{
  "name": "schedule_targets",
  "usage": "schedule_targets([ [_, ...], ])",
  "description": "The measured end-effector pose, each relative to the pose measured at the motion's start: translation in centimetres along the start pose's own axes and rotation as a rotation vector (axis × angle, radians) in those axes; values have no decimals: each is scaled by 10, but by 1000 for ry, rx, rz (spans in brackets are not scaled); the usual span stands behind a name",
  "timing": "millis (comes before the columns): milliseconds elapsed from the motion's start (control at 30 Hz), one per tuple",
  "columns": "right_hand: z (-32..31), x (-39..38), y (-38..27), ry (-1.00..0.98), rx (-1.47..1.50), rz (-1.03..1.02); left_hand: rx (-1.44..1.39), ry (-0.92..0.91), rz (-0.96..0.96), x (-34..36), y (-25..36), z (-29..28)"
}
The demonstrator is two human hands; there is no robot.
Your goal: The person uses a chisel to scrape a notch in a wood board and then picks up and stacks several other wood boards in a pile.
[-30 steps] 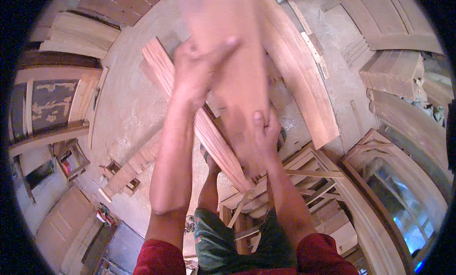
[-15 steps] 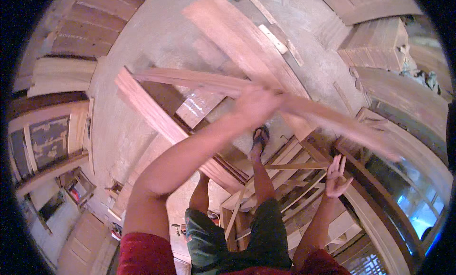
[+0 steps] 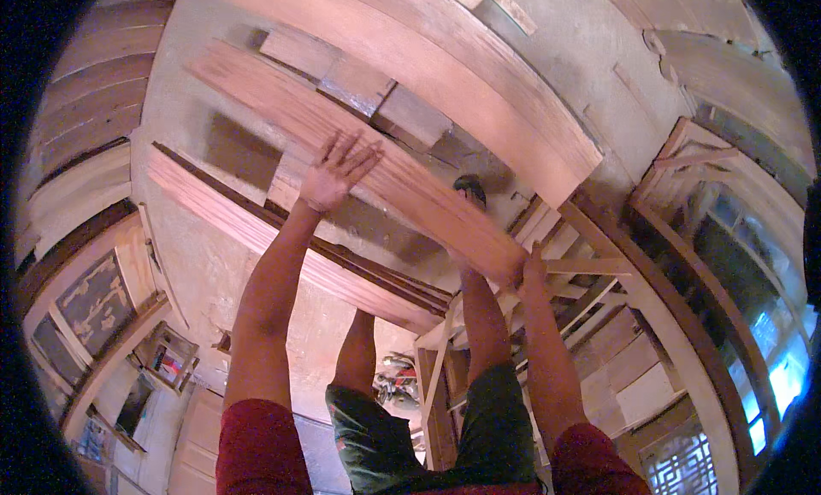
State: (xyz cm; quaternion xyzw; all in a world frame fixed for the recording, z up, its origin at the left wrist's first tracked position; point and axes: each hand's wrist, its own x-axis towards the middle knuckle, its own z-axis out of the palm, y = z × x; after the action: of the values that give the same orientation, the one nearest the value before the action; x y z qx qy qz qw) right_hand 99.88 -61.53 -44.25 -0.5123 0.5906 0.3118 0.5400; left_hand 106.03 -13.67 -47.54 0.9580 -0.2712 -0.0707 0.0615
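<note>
A long reddish wooden plank (image 3: 428, 183) runs slantwise in front of me, from far left down to near right, raised over the floor. On its near left edge rests my left hand (image 3: 333, 172), fingers spread apart and not wrapped round it. My right hand (image 3: 532, 268) grips the plank's near right end; some of its fingers are hidden by the wood. Beyond lies a wider pale plank (image 3: 479, 85), roughly parallel. Closer to me on the left is another narrow plank (image 3: 248, 230) with a dark edge.
Short boards (image 3: 342, 72) lie on the floor between the planks. A wooden frame (image 3: 599, 264) stands by my right leg, near a window-like panel (image 3: 744, 273). Stacked boards (image 3: 103, 76) line the left side, above a framed panel (image 3: 94, 303).
The plank has swung from crosswise to a slant, its right end coming nearer me. My left hand has loosened and moved left along it; my right hand, open before, now holds its end.
</note>
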Motion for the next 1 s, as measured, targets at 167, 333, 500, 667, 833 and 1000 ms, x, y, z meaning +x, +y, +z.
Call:
schedule_targets([
  [167, 20, 31, -12, 395, -428, -468, -202, -151, -569, -18, 14, 8],
  [333, 18, 77, -19, 90, -173, -467, -602, 537, -1329, -39, -48, 58],
  [500, 34, 81, 9, -241, -148, -391, -1190, 690, -1563, -64, -145, 65],
  [667, -4, 110, -15, -142, 30, -377, -1300, 738, -1671, 52, -110, 62],
  [833, -10, 132, -50, -211, 97, -320, -1261, 666, -1377, 61, -149, 80],
  [1000, -14, 126, -61, -235, 154, -335, -1347, 567, -1318, 86, -134, 78],
])
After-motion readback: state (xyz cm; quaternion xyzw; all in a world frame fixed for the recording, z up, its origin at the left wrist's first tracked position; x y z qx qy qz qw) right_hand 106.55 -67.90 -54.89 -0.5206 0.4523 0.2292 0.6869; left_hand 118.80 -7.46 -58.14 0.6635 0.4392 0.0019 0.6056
